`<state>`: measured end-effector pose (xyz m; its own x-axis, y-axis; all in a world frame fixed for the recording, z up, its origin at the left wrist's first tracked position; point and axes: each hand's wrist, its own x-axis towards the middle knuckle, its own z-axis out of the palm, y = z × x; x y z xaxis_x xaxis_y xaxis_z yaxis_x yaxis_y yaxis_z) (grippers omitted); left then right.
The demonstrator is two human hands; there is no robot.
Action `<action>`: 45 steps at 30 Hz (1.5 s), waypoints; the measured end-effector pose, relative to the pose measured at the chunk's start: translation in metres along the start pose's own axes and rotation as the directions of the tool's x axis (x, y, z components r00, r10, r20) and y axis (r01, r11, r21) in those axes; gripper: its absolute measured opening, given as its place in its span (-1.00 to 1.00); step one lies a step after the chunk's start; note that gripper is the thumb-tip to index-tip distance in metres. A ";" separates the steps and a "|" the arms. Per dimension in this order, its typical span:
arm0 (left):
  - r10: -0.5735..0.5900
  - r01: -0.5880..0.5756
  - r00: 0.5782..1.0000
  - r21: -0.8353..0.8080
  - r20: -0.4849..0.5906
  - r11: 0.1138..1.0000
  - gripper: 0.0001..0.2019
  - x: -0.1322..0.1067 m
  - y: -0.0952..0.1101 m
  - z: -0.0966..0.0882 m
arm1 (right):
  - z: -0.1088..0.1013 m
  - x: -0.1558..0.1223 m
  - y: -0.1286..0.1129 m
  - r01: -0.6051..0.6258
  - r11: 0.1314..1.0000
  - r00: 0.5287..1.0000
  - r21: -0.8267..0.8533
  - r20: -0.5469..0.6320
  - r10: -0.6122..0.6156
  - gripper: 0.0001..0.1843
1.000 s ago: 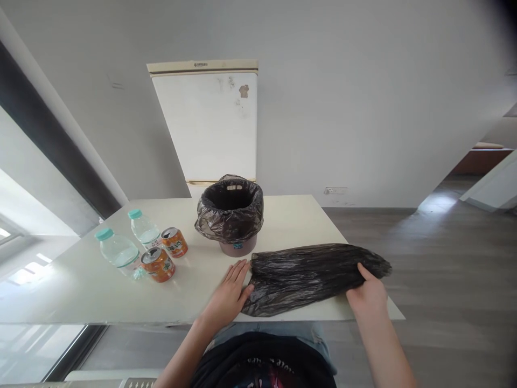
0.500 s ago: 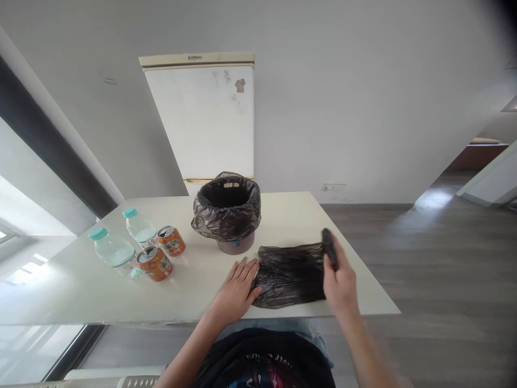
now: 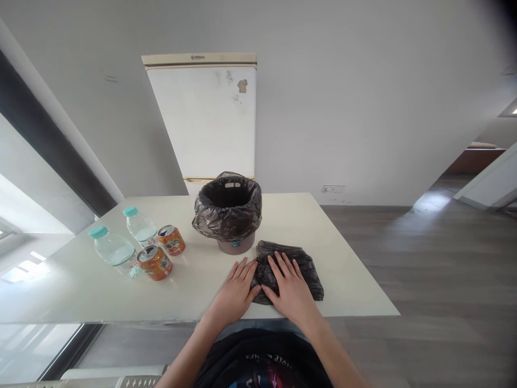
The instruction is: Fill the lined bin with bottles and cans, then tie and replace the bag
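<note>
A folded black plastic bag (image 3: 307, 267) lies on the white table (image 3: 355, 280) near its front edge. My right hand (image 3: 288, 285) lies flat on top of the bag, fingers spread. My left hand (image 3: 236, 288) rests flat on the table beside it, its fingertips touching the bag's left edge. Just behind the bag stands a small bin (image 3: 236, 247) lined with another black bag (image 3: 226, 213), its mouth open.
Two clear water bottles with teal caps (image 3: 115, 250) (image 3: 140, 226) and two orange drink cans (image 3: 155, 263) (image 3: 172, 240) stand at the left of the table. A white fridge (image 3: 208, 118) stands against the wall behind. Wooden floor lies to the right.
My right hand folded the long bag's right end over to the left and now presses flat on the folded bag. My left hand stayed at the bag's left edge.
</note>
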<state>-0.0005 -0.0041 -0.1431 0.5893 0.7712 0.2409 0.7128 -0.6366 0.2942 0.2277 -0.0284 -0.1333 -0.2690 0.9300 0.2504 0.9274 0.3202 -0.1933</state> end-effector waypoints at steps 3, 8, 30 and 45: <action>0.000 0.000 1.000 0.003 -0.017 1.000 -0.38 0.000 0.000 0.000 | 0.004 0.002 -0.001 -0.019 1.000 0.998 -0.008 0.056 0.020 -0.19; 0.027 -0.026 0.999 0.030 -0.046 0.999 -0.34 -0.001 0.009 -0.014 | 0.005 0.002 -0.002 -0.032 0.999 0.996 -0.014 0.082 0.033 -0.12; 0.069 -0.068 0.997 -0.042 0.040 0.997 -0.39 -0.001 0.012 -0.019 | -0.015 0.006 0.064 0.057 0.998 0.985 -0.006 0.165 -0.055 -0.18; 0.165 -0.154 0.976 -0.083 0.145 0.985 -0.25 -0.033 0.037 -0.037 | -0.050 -0.074 0.072 0.308 0.947 0.937 0.094 0.143 -0.319 -0.18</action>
<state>-0.0081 -0.0530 -0.1057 0.7474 0.6474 0.1492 0.5798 -0.7453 0.3291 0.3270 -0.0830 -0.1180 -0.5851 0.7949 0.1604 0.7708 0.6066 -0.1948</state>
